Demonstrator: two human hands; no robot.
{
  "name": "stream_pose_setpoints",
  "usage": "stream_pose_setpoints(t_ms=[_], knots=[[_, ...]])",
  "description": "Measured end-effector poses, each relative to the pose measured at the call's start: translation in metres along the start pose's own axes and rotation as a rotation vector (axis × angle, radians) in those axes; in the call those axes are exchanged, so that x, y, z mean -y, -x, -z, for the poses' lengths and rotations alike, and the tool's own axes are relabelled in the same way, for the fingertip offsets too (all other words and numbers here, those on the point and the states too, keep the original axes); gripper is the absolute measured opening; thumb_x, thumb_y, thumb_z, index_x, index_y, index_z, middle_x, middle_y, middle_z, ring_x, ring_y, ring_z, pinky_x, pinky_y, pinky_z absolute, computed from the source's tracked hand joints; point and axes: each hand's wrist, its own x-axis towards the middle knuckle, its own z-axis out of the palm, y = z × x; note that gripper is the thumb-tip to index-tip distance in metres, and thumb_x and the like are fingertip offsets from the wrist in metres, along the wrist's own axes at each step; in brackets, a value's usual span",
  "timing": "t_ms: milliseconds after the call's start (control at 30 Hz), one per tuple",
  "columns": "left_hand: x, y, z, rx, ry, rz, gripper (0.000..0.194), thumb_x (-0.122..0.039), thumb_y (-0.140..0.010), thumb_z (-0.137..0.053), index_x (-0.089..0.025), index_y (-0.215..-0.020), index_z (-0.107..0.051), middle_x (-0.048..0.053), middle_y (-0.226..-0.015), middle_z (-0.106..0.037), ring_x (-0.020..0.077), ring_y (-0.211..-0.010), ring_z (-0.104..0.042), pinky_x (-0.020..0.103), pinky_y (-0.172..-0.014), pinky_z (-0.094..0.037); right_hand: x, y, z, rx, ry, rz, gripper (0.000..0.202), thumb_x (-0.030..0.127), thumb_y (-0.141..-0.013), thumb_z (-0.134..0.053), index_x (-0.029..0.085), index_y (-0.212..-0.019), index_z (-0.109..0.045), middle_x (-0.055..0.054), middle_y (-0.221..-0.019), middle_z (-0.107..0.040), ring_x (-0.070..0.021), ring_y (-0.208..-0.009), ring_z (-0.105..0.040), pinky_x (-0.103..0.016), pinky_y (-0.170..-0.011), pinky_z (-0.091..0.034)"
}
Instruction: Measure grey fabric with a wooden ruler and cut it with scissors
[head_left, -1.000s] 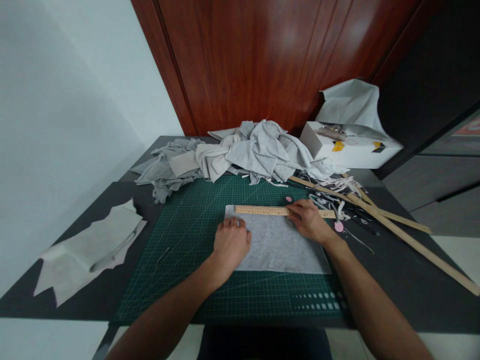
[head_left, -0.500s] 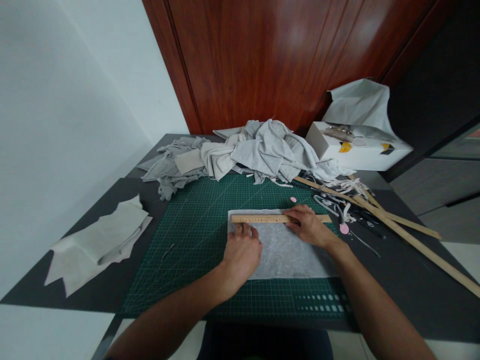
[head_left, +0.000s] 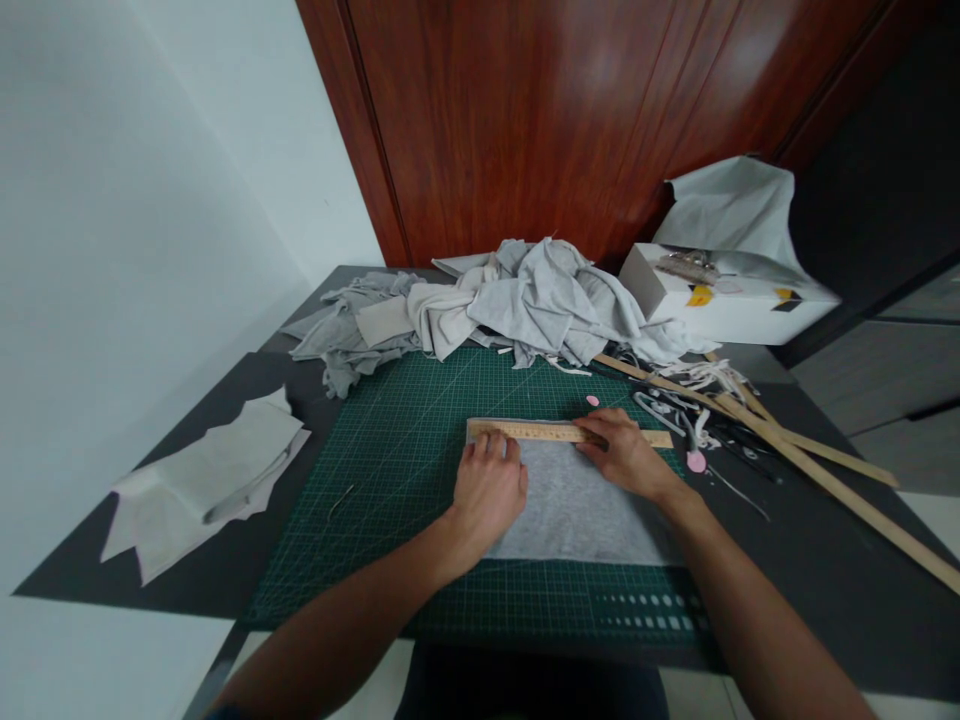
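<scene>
A short wooden ruler (head_left: 540,431) lies along the far edge of a grey piece of fabric (head_left: 585,510), which is spread flat on a green cutting mat (head_left: 390,430). My left hand (head_left: 491,490) rests palm down on the fabric, its slightly bent fingertips touching the ruler near its left end. Toward the ruler's right end, my right hand (head_left: 619,450) grips it, thumb on the near side and fingers on the far side. Part of the fabric's right side is hidden under my right forearm.
Crumpled grey and cream fabrics (head_left: 540,300) are heaped at the back, beside a white box (head_left: 720,305). Long wooden strips (head_left: 832,490) and tangled cords (head_left: 705,380) lie at right. Folded pale fabric (head_left: 217,470) is at left. Pink discs (head_left: 696,461) lie near the ruler.
My left fingertips have moved from just below the ruler up onto it. My right hand keeps its place on the ruler. The whole view has shifted slightly.
</scene>
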Motion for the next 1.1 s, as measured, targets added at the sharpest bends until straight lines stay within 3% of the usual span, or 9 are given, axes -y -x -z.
stream_pose_setpoints(t_ms=[200,1100], knots=[[-0.0003,-0.0009,-0.0092,-0.015,-0.008,0.000,0.039,-0.029,-0.101,-0.054,-0.007,-0.131,-0.066,0.020,-0.133,-0.067,0.0352,-0.124,-0.059,0.050,-0.101,-0.053,-0.0032,0.0009,-0.0053,0.003,-0.010,0.013,0.032,0.022,-0.092,-0.066,0.019,-0.122,-0.077,-0.014,-0.116,-0.074,-0.0311,-0.108,-0.065,-0.049,-0.097,-0.055],[-0.0013,0.0006,-0.0112,0.024,-0.023,0.034,0.049,-0.033,-0.103,-0.051,-0.004,-0.140,-0.062,0.023,-0.143,-0.061,0.0386,-0.133,-0.054,0.052,-0.105,-0.050,-0.0056,0.0029,-0.0103,-0.059,0.081,-0.014,0.028,0.022,-0.099,-0.058,0.021,-0.116,-0.080,-0.013,-0.118,-0.076,-0.0319,-0.108,-0.063,-0.051,-0.095,-0.054]])
